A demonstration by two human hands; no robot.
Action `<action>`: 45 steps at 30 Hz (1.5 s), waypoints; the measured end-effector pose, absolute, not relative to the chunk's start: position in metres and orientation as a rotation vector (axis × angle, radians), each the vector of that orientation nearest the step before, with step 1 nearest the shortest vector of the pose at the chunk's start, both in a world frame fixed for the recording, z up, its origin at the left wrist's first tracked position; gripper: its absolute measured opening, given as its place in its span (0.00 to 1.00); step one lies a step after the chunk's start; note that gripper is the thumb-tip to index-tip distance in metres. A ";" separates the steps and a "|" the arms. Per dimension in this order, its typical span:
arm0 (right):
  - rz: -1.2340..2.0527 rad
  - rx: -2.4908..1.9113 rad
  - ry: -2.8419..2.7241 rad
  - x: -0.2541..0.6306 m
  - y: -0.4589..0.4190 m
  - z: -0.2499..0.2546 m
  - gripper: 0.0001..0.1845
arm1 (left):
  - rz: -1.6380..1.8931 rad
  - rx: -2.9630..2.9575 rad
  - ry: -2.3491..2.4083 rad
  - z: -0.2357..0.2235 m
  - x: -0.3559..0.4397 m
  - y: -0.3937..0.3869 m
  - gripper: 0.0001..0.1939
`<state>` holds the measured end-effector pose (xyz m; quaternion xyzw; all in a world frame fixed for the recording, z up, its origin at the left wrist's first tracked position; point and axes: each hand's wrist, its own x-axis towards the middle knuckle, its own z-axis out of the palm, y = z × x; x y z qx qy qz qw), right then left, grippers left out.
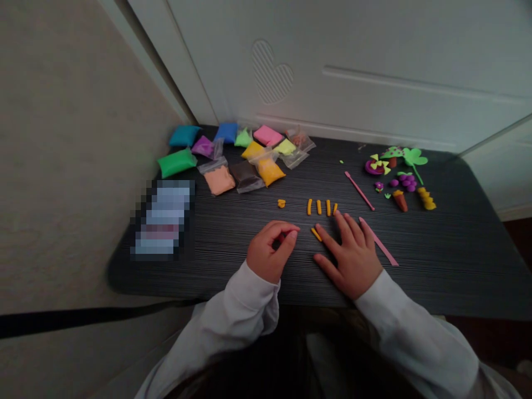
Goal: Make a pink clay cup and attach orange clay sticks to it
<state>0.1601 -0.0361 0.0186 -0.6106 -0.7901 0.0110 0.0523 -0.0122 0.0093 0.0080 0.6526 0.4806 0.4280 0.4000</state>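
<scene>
My left hand (272,249) hovers at the table's middle with thumb and index finger pinched. Whatever is between those fingertips, if anything, is hidden. My right hand (353,252) lies spread on the table, palm down. Its index fingertip is at a short orange clay strip (316,235), which lies slanted. Beyond the fingers stand several orange clay strips in a row, among them one at the left end (310,206); the rightmost strip (335,209) is close to a right fingertip. A small lump of orange clay (281,204) lies above my left hand.
Bags of coloured clay, such as a green one (177,163) and an orange one (270,172), fill the back left. A phone-like blurred screen (164,219) lies left. Pink tools (359,190) (380,243) and clay models, including purple grapes (407,182), are right.
</scene>
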 end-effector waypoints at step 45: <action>0.135 -1.823 -2.458 0.155 -0.037 0.019 0.32 | 1.077 1.644 1.200 0.007 -0.013 0.009 0.07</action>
